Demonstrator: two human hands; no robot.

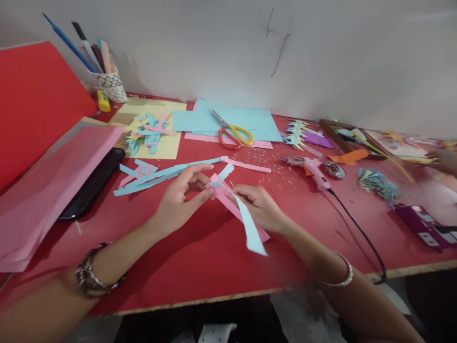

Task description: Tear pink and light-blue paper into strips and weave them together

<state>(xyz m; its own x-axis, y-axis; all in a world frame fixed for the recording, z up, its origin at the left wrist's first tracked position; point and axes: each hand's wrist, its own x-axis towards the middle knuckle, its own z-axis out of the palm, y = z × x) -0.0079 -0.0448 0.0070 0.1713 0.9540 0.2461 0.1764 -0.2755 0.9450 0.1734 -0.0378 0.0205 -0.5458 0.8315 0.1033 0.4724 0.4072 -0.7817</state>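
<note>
Above the red table I hold crossed paper strips, one pink strip [231, 206] and one light blue strip [250, 227], folded over each other. My left hand [185, 194] pinches their upper left end between thumb and fingers. Closed on the strips' right side is my right hand [257, 204], its fingertips partly hidden behind the paper. Both free ends hang down to the lower right. Just beyond my hands lie long blue strips [167, 175] and a pink strip [250, 165]. A small woven piece of pink and blue strips [140, 170] rests to the left.
Scissors [232, 133] lie on blue sheets [262, 121] at the back. A corded glue gun [310, 169] sits right, near a purple power strip [424, 226]. Pink sheets [53, 176] and a black phone [94, 183] are left, a pen cup [111, 85] behind. Another person's hand [446, 162] shows far right.
</note>
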